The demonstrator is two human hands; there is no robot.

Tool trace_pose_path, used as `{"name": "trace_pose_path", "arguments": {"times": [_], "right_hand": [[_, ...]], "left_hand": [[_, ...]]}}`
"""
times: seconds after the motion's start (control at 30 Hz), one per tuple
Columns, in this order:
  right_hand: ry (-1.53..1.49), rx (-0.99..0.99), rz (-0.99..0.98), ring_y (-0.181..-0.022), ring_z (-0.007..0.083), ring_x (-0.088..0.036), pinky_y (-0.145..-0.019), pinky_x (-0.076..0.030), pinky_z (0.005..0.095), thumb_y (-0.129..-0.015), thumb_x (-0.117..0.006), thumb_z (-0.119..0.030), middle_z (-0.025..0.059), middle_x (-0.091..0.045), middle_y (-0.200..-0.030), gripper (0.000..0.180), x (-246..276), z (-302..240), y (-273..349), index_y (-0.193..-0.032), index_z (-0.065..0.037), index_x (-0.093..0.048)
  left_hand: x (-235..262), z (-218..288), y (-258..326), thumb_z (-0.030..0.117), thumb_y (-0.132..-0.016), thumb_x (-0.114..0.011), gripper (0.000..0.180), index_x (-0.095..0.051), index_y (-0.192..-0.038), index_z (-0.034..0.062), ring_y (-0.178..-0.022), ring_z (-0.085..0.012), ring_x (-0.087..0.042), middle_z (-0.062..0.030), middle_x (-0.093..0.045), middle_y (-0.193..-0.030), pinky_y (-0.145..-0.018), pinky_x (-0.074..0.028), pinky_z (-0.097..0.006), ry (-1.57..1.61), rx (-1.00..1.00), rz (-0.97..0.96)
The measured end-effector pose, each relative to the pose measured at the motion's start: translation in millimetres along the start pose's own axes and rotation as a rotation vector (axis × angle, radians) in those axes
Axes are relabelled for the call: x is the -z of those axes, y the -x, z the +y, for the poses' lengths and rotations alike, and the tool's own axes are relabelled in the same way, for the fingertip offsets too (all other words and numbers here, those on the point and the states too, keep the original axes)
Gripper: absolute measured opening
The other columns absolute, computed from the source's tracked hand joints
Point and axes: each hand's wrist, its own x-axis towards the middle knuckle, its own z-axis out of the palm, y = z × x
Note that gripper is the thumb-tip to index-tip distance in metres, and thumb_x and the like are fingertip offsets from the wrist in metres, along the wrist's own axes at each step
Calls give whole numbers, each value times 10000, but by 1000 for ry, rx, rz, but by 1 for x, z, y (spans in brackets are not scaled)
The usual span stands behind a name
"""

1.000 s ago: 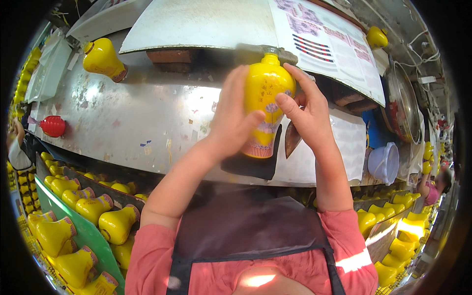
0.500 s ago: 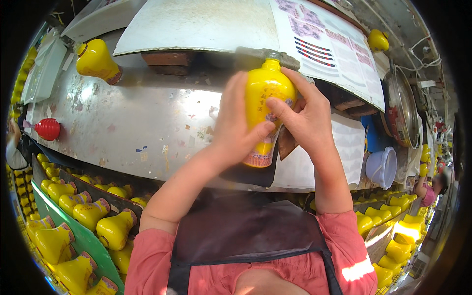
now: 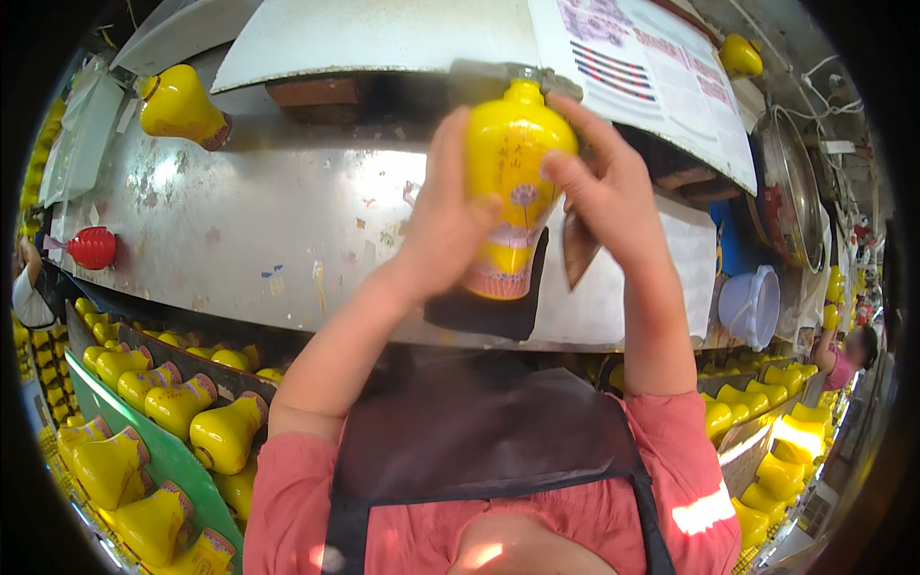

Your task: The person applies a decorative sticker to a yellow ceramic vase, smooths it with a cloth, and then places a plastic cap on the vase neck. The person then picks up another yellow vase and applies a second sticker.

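Note:
A glossy yellow vase-shaped bottle (image 3: pixel 513 144) is held between my two hands, its narrow neck pointing away from me. Dark lettering, a purple flower and a patterned band near the base show on it. My left hand (image 3: pixel 443 216), slightly blurred, wraps its left side. On the right side, my right hand (image 3: pixel 609 196) has its thumb at the bottle's edge and fingers behind its shoulder. Below the right palm shows a brown pointed flat piece (image 3: pixel 581 251); I cannot tell whether the hand grips it. Under the base lies a black cloth (image 3: pixel 489 314).
Another yellow bottle (image 3: pixel 182 107) and a red container (image 3: pixel 93 247) are on the metal table (image 3: pixel 240 220). A raised white board (image 3: pixel 383 38) bears printed sheets (image 3: pixel 661 96). A pale bucket (image 3: pixel 747 307) is right. Racked yellow bottles (image 3: pixel 225 431) flank me; a person (image 3: pixel 841 359) sits far right.
The bottle has turned slightly, bringing its purple flower into clearer sight. Both thumbs have slid from its front toward its sides. The whole view has shifted a little.

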Motion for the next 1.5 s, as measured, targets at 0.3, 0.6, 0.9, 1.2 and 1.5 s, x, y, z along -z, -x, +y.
{"name": "trace_pose_path", "arguments": {"times": [0.3, 0.6, 0.9, 1.2, 1.5], "right_hand": [[-83, -49, -113, -702, 97, -612, -675, -518, 261, -826, -770, -200, 201, -578, -1408, 999, -10, 48, 44, -1646, -67, -215], [-244, -110, -158, -678, 98, -609, -652, -501, 263, -831, -759, -197, 79, -688, -905, 1018, -11, 52, 47, -1658, -78, -177], [-418, -89, -113, -666, 88, -589, -622, -481, 255, -898, -716, -187, 55, -639, -788, 975, -21, 61, 46, -1670, -106, -126], [-235, -49, -72, -649, 100, -568, -616, -463, 262, -899, -717, -201, 53, -608, -748, 971, -27, 60, 49, -1663, -77, -130], [-372, -108, -69, -649, 78, -565, -605, -458, 234, -962, -699, -228, 26, -624, -801, 802, -12, 55, 45, -1637, -121, -279]], "left_hand": [[5, -6, 18, 282, -956, -642, 846, -176, -1619, 39, -1441, -391, -353, -223, -290, -1567, -1182, -347, -488, -64, 4, 20], [4, 2, 16, 159, -942, -679, 847, -179, -1621, 78, -1427, -304, -372, -155, -249, -1572, -1134, -450, -457, 179, 83, -10], [6, 4, 15, 112, -927, -698, 872, -172, -1622, 81, -1422, -302, -390, -146, -253, -1578, -1107, -473, -450, 202, 105, -6], [-1, 13, 16, 216, -960, -738, 891, -164, -1635, 127, -1351, -238, -444, -127, -300, -1597, -1106, -443, -390, 299, 173, 21], [7, 8, 12, 162, -939, -664, 812, -206, -1604, 81, -1389, -331, -462, -216, -360, -1530, -1110, -448, -454, 125, 122, 39]]}}
